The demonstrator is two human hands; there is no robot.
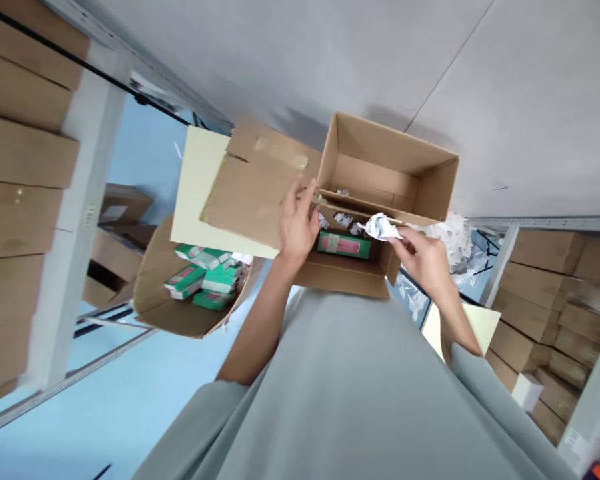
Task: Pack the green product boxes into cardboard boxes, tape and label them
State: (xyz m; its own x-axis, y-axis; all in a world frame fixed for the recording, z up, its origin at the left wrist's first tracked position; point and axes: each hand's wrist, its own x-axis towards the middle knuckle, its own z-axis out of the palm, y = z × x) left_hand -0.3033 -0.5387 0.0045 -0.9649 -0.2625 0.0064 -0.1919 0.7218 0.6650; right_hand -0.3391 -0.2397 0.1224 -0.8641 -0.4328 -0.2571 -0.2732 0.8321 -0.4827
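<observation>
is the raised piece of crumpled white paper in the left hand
No, the right hand holds that piece of crumpled white paper.

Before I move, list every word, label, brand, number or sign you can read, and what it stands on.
None can be read.
Green box in the open carton: print too small and blurred.
Green boxes at left: print too blurred.
White labels on the right rack post: marks too blurred.

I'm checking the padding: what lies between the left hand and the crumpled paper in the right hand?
In the head view, other paper wads show between them, inside the carton with the green box.
</observation>
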